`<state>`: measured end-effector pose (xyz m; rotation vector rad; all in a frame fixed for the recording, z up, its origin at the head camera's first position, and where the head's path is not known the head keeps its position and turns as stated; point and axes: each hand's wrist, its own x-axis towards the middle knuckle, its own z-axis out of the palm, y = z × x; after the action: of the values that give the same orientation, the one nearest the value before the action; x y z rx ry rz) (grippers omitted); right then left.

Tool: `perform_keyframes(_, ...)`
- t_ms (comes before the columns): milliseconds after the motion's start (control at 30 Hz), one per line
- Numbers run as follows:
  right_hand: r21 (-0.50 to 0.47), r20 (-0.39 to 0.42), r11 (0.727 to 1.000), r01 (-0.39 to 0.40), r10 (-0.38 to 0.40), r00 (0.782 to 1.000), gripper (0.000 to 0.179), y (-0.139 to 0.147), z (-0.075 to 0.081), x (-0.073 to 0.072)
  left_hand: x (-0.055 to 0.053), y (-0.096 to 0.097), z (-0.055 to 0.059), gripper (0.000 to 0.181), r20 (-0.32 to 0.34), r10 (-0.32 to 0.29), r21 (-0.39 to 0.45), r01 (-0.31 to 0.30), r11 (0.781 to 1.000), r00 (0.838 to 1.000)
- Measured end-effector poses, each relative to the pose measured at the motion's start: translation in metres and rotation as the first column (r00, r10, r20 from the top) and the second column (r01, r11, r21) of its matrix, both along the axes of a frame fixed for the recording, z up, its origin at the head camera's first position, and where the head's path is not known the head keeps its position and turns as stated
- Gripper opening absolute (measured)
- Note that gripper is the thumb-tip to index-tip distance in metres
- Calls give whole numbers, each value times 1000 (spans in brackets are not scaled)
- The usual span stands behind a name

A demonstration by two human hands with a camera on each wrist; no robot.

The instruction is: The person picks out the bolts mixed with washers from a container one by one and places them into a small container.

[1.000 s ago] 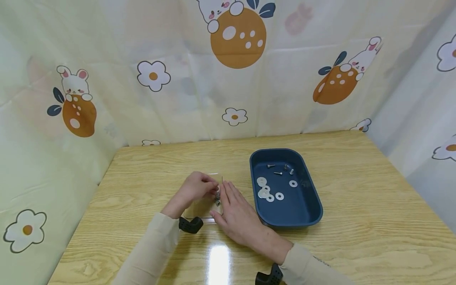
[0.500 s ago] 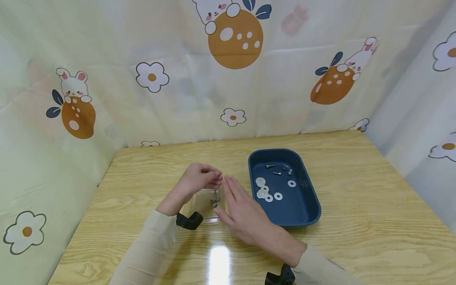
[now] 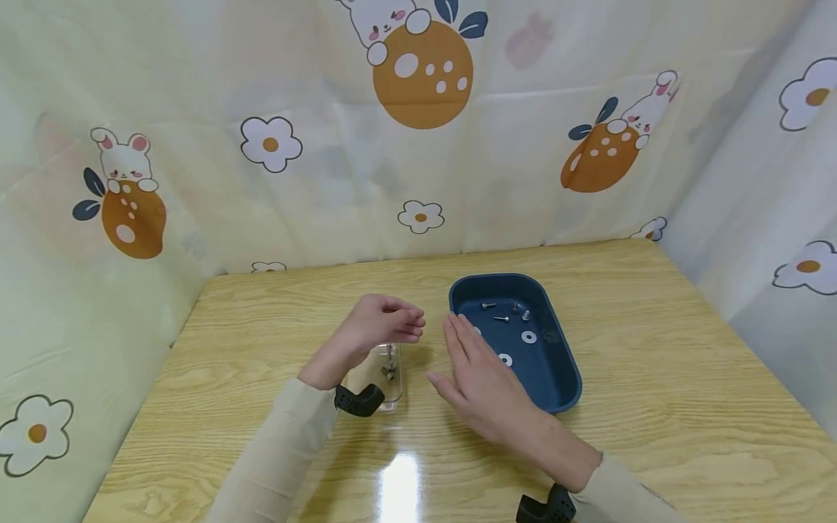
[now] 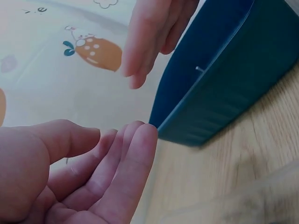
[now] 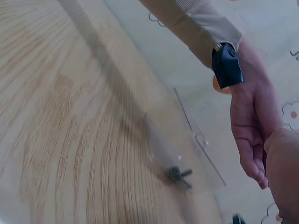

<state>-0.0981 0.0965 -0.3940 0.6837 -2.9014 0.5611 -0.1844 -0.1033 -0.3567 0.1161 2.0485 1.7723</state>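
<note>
My left hand [image 3: 375, 327] hovers over the far end of a clear plastic box [image 3: 395, 392], palm turned toward the right. In the left wrist view its fingers are loosely bent, the thumb apart from them, with nothing between. Several small screws [image 3: 389, 372] lie in the box, partly covered by the wrist in the head view. My right hand [image 3: 493, 385] has straight fingers and overlaps the left side of a dark blue tray [image 3: 569, 356]. It hides part of the tray's contents. Flat washers [image 3: 529, 337] and several screws [image 3: 500, 319] lie in the tray.
Both containers stand on a light wooden table [image 3: 667, 378], box left and tray right. A printed curtain [image 3: 327, 196] borders the table at the back and sides. Black wrist devices [image 3: 360, 400] are strapped on both arms.
From the box, my left hand has risen and shifted right. My right hand has left the box's right side and moved right to the tray. The head view has turned slightly.
</note>
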Motion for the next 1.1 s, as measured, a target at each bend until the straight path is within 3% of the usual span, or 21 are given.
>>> perform_keyframes(467,44,13,992,117,-117,993,79,55,-6,2,-14,42,-6,26,31,-93,30,92,995,995)
perform_keyframes(867,43,9,974,223,-224,975,80,100,-12,5,-20,81,-4,24,20,-152,25,152,988,988)
perform_keyframes(1100,30,15,965,260,-261,965,81,116,-16,7,-24,107,-7,24,58,-141,56,137,989,988)
